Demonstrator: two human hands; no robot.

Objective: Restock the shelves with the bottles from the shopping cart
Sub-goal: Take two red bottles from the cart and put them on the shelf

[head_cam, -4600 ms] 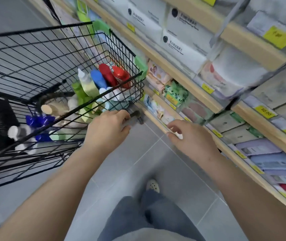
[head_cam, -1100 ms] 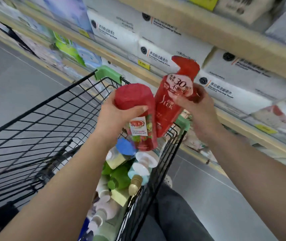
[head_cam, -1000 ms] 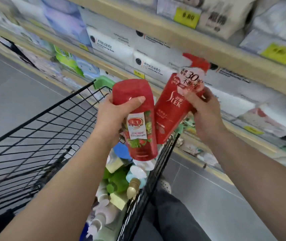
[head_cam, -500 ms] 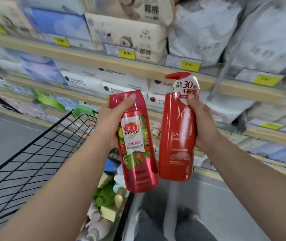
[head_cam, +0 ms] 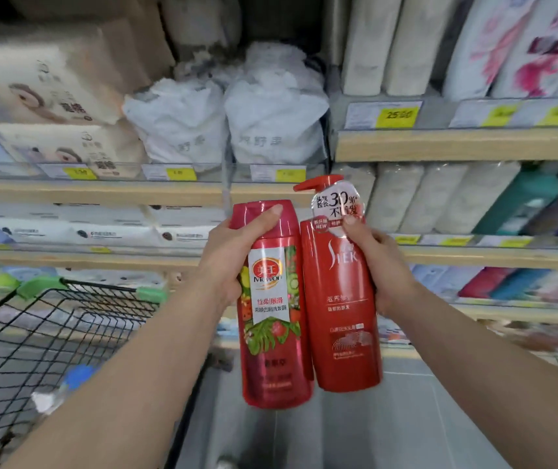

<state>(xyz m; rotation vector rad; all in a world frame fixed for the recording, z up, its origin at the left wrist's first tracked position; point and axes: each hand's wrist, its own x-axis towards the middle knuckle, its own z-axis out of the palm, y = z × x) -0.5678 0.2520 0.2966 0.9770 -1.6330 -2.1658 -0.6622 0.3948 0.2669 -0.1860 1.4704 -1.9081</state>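
My left hand [head_cam: 228, 262] grips a red bottle with a fruit label [head_cam: 274, 319] near its flat red cap, held upright in front of the shelves. Beside it my right hand [head_cam: 384, 265] grips a red pump bottle [head_cam: 342, 319] just under its white round tag. The two bottles touch side by side at chest height. At the lower left stands the black wire shopping cart [head_cam: 33, 333] with green corner guards; a blue-capped bottle [head_cam: 79, 374] shows blurred inside it.
Wooden shelves [head_cam: 101, 192] fill the view ahead, stocked with tissue packs, white bagged goods [head_cam: 223, 120] and rolled packs [head_cam: 416, 198], with yellow price tags along their edges. Grey floor tiles [head_cam: 372, 434] lie below, between cart and shelving.
Both hands lifted the two red bottles out of the cart and brought them upright side by side. My view has risen from the cart to the upper shelves.
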